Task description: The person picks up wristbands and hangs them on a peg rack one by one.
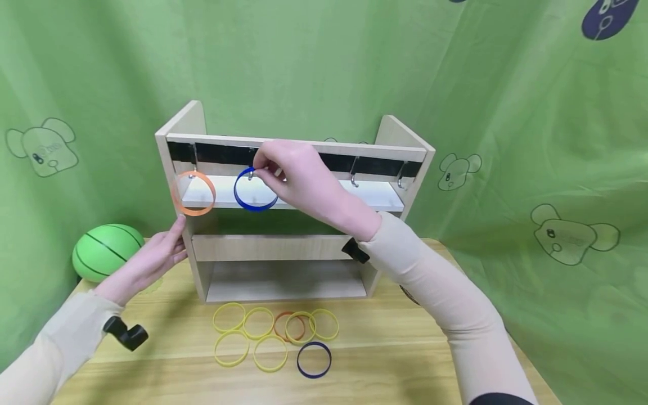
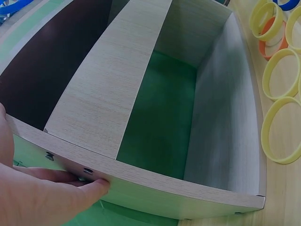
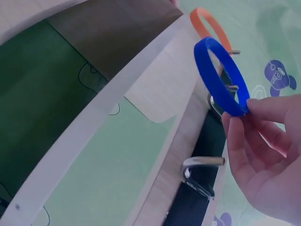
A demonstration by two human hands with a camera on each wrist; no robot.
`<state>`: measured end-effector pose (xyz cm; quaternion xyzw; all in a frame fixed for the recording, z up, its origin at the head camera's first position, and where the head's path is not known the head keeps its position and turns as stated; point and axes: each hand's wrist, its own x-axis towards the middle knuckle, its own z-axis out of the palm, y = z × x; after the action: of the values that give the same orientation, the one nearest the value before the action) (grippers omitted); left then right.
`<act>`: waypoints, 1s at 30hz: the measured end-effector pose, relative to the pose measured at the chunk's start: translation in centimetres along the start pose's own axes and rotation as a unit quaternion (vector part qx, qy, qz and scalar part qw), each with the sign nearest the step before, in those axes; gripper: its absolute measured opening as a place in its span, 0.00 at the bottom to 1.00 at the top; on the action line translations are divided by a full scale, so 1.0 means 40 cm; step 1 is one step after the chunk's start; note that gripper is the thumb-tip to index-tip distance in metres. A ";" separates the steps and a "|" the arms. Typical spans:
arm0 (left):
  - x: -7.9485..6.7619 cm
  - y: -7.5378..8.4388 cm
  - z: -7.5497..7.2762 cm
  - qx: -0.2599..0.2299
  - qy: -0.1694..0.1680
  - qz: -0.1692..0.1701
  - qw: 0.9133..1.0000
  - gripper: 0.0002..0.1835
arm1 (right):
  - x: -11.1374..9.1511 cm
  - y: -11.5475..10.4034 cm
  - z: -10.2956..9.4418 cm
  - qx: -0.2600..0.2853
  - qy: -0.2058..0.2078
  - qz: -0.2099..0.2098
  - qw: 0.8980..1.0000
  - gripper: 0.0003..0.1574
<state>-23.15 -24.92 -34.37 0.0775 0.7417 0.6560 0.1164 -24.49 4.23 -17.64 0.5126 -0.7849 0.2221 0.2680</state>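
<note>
A blue wristband [image 1: 257,208] is pinched between the thumb and fingers of my right hand [image 1: 314,183], at the front of a wooden rack [image 1: 275,248]. The tip of a metal hook [image 3: 232,88] shows inside the band's loop. To its left an orange wristband [image 1: 196,212] hangs from the leftmost hook [image 1: 195,160]. My left hand [image 1: 157,253] rests against the rack's left side panel. In the left wrist view, its fingertips [image 2: 99,186] press on the outer face of that panel [image 2: 155,193], holding nothing.
Two bare hooks show on the right, one nearer [image 1: 354,177] and one at the end [image 1: 401,179]. Several yellow wristbands [image 1: 270,369], an orange band [image 1: 276,322] and a dark blue band [image 1: 314,376] lie on the table before the rack. A green ball [image 1: 107,252] sits at the left.
</note>
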 end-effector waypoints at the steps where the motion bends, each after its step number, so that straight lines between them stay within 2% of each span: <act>1: 0.000 0.000 0.000 -0.002 0.000 0.001 1.000 0.52 | 0.002 -0.001 0.003 -0.007 -0.001 -0.001 1.000 0.03; 13: -0.002 0.000 0.001 -0.001 -0.001 -0.002 1.000 0.53 | 0.005 0.015 0.030 -0.054 -0.027 0.008 0.998 0.04; 20: -0.002 0.003 0.002 0.000 -0.001 -0.002 1.000 0.53 | -0.008 0.010 0.018 -0.053 -0.030 0.008 0.998 0.03; 26: -0.002 0.001 0.001 0.000 0.000 -0.001 1.000 0.53 | -0.066 -0.010 -0.016 -0.048 0.000 -0.008 0.999 0.02; 30: -0.001 0.001 0.000 -0.002 -0.001 -0.001 1.000 0.52 | -0.134 -0.015 -0.018 -0.033 -0.005 -0.019 0.999 0.02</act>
<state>-23.09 -24.92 -34.35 0.0771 0.7404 0.6573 0.1176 -22.03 8.13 -20.54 0.5194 -0.7834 0.1881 0.2847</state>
